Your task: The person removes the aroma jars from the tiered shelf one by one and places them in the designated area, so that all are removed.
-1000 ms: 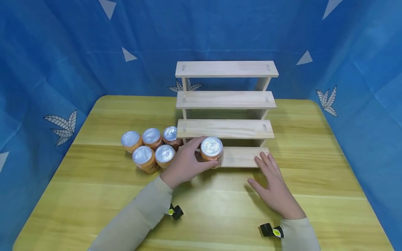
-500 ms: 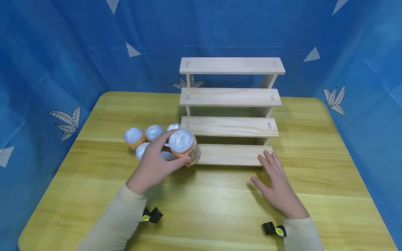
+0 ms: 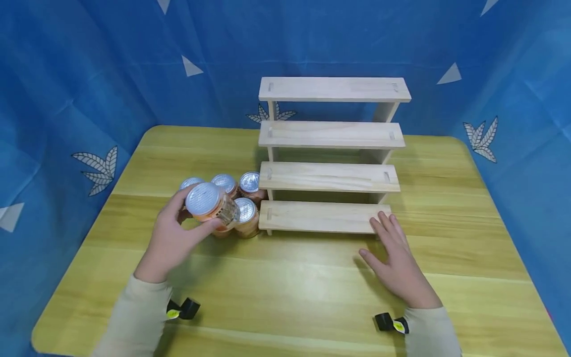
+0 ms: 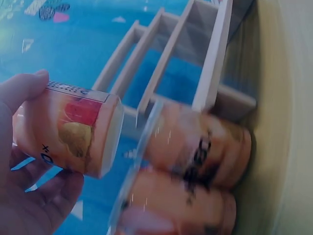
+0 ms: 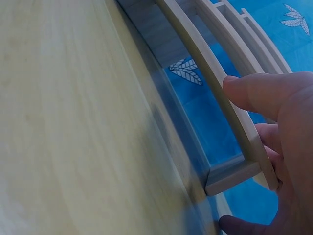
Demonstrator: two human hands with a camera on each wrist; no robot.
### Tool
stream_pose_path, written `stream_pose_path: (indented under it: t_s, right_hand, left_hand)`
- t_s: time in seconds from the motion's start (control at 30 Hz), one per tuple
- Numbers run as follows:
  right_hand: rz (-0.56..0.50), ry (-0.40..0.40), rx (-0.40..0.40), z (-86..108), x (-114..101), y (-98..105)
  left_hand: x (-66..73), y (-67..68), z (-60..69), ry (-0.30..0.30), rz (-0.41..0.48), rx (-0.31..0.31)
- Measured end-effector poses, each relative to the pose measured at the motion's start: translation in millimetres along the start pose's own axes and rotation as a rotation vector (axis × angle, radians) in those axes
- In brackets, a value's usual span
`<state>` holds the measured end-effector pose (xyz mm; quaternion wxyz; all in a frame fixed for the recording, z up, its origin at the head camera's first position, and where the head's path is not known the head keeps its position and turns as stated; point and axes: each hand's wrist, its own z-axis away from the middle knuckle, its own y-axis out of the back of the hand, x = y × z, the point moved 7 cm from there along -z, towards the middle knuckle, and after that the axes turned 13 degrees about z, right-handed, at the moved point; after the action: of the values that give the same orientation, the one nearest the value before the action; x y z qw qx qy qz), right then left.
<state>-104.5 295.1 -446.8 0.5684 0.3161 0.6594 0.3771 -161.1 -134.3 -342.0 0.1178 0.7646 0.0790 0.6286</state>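
Note:
My left hand grips an orange can with a silver lid, thumb on the near side and fingers around the far side. That can is tilted, in front of several like cans grouped left of the stepped wooden rack, and it partly hides some of them. In the left wrist view, the held can shows a printed label and hangs apart from two others. My right hand has its fingers extended at the right end of the rack's lowest board; the fingertips appear to touch it.
The rack has several steps that rise toward the back, the top board highest. It stands on a yellow wood-grain table. Blue patterned cloth hangs behind and at both sides. A small black device sits at the left wrist.
My left hand has carried the can leftward, from over the lowest board's left part to in front of the grouped cans, tilting it. The right hand stays at the rack's end. The head view has shifted slightly.

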Motion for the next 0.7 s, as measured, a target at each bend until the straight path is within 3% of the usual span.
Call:
stream_pose_path:
  t_s: [0.17, 0.4, 0.5, 0.7]
  right_hand:
    - [0.002, 0.002, -0.007, 1.5, 1, 2]
    - [-0.009, -0.025, 0.018, 10.8, 6, 12]
    - [-0.01, -0.005, 0.021, 8.1, 4, 11]
    - [-0.023, 0.023, 0.006, 0.3, -3, 2]
  left_hand:
    - [-12.7, 26.3, 3.1, 0.019, 0.015, 0.069]
    - [-31.9, 40.9, 0.7, 0.061, 0.04, 0.083]
    - [-38.1, 51.0, 6.1, 0.098, 0.046, 0.119]
    - [-43.0, 73.8, 18.9, 0.115, 0.02, 0.182]
